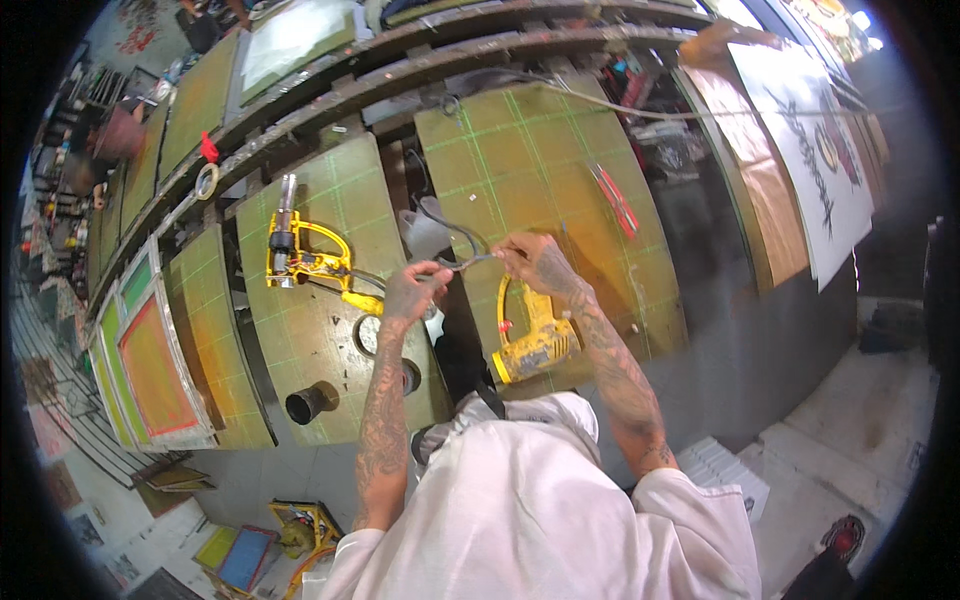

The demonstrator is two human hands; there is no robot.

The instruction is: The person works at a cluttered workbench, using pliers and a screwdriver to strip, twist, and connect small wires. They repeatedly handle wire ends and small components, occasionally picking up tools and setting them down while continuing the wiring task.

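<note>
My left hand [415, 290] is closed on a dark electric cable [468, 238], its fingers pinching it near the end. Just to the right, my right hand [540, 262] pinches the thin bluish wire end of the same cable. Left of my hands lies an opened yellow heat gun half [320, 262], with its metal barrel and inner parts exposed. The other yellow housing piece [540, 340] rests below my right hand, partly under the forearm. A short black tube [305, 403] stands on the left board, near a round ring [367, 335] partly behind my left forearm.
Red-handled pliers [614, 202] lie on the right board [500, 140], which is marked with green lines. Dark gaps separate the boards. A tape roll [207, 181] sits at the left rail. Framed screens [155, 370] lean far left; printed sheets [800, 150] lie far right.
</note>
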